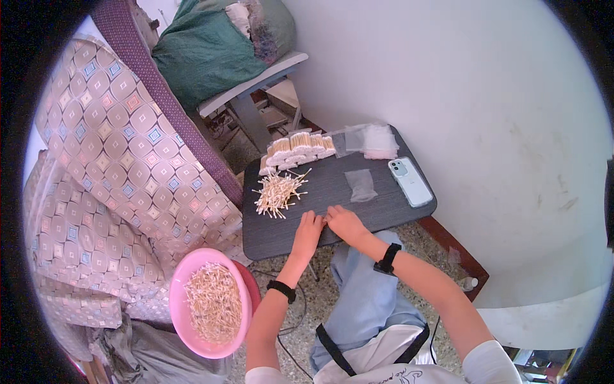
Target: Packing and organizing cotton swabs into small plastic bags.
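My left hand (309,232) and my right hand (345,224) meet over the near edge of a small dark table (275,237). Their fingers are bent together, fingertips almost touching. Whatever they pinch is small and mostly covered by the fingers. Just beyond my left hand lies a loose heap of cotton swabs (279,193). Behind that heap, bundles of cotton swabs in clear bags (297,150) are stacked in a row. A single clear plastic bag (361,185) lies flat past my right hand.
More clear bags (378,141) are piled at the table's far right corner, near a pale phone (410,182). At lower left, a pink basin (179,301) holds many loose swabs. Patterned cloth (128,141) hangs at left; a white wall (473,115) rises at right.
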`<state>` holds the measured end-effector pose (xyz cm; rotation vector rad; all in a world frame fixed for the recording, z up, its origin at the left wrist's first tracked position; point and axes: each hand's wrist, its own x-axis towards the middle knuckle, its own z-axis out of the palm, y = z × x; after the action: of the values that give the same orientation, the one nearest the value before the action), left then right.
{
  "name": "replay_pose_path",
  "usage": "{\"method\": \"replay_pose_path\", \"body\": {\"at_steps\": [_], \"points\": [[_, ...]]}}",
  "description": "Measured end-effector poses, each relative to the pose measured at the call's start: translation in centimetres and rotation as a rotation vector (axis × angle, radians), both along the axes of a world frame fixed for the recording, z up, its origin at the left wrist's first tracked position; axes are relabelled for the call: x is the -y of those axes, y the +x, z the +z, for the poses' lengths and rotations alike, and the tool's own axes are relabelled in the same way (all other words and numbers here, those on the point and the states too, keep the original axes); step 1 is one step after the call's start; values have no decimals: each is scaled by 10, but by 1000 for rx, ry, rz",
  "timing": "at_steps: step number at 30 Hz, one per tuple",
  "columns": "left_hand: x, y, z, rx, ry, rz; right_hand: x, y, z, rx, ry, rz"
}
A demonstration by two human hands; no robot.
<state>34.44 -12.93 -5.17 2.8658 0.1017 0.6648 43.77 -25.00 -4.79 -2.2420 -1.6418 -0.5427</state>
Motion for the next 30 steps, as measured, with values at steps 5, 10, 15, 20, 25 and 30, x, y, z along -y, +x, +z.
{"method": "replay_pose_path", "body": {"at_steps": [5, 10, 15, 20, 25, 30], "points": [[3, 6, -1, -112, 364, 66, -4, 1, -5, -10, 56, -26], [-1, 6, 0, -110, 423, 26, -1, 3, -10, 82, 107, -43], [10, -21, 7, -104, 151, -96, 25, -10, 7, -48, 19, 91], [55, -51, 46, -297, -179, -82, 76, -21, 9, -559, -175, 386], [74, -63, 58, -264, -228, -261, 102, -42, 9, -1273, -101, 464], [88, -31, 55, -123, -474, -223, 127, -37, 14, -1366, -71, 272]]}}
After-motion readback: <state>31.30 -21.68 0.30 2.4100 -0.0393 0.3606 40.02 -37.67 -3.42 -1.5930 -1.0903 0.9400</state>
